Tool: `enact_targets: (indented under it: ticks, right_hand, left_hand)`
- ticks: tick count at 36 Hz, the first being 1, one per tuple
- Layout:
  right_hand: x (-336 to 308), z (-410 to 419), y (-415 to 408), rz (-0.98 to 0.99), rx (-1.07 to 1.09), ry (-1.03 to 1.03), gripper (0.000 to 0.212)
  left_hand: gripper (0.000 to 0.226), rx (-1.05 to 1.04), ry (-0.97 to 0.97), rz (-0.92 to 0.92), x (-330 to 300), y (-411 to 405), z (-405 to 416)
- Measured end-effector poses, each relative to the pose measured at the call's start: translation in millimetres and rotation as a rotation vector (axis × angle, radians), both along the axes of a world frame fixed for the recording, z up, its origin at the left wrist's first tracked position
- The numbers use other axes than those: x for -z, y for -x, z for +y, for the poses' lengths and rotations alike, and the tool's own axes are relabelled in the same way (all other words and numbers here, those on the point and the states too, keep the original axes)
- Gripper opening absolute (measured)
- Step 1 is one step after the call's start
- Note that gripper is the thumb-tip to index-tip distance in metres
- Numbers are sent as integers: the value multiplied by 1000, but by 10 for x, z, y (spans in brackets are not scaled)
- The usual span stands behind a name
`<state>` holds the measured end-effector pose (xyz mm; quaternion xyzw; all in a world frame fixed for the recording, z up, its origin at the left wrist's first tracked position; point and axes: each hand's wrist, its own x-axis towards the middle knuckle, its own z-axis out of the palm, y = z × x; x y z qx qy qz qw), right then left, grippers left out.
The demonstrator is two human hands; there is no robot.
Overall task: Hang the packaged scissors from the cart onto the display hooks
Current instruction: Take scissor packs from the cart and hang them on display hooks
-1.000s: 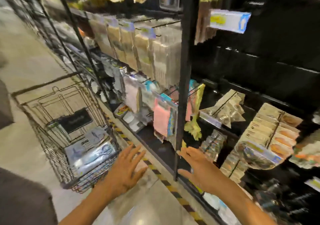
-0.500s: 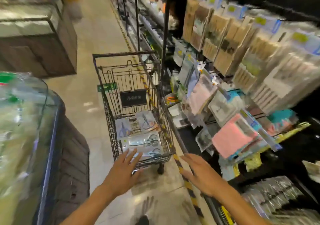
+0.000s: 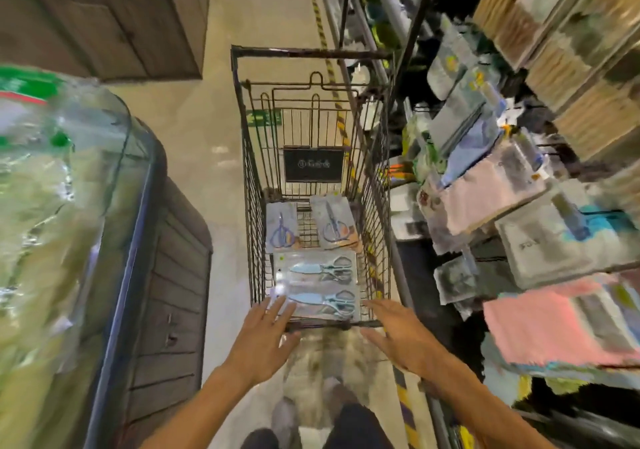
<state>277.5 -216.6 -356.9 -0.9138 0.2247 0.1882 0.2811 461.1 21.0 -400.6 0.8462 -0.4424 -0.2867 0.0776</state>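
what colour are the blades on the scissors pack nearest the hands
Light blue blades on the nearest scissors pack, head view.

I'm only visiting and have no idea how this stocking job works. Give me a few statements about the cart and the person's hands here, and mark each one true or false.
1. The cart holds packaged scissors. True.
2. The left hand is lifting a package out of the cart. False: it is open at the cart's near rim and holds nothing.
3. The right hand is empty. True.
4. The cart is piled to the top. False: a few flat packages lie on its floor.
5. The display shelves stand on the person's right. True.
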Motion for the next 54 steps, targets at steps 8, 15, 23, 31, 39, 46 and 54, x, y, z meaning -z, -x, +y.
enact_targets:
  ticks: [8, 15, 23, 31, 39, 46, 54]
  right_hand:
    - [630, -492, -545, 22, -28, -115, 54]
    - [1239, -731, -718, 108, -25, -210, 56]
    - [1844, -839, -1018, 154, -66, -180, 55]
    - [2668, -757, -1279, 239, -23, -172, 40]
    - [3371, -548, -1356, 46, -96, -92, 93]
    - [3409, -478, -1395, -13, -151, 59, 92]
    - [3164, -646, -1479, 169, -118, -166, 59]
  left_hand:
    - [119, -171, -176, 57, 362, -138, -458]
    - [96, -271, -289, 143, 676, -183, -762]
    - [78, -332, -324, 227, 1409, -335, -840]
    - [73, -317, -345, 227, 2048, -463, -868]
    - [73, -353, -358, 322, 2335, -526, -902]
    - [62, -412, -268, 337, 2333, -639, -876]
    - [60, -473, -282, 452, 2176, -646, -807]
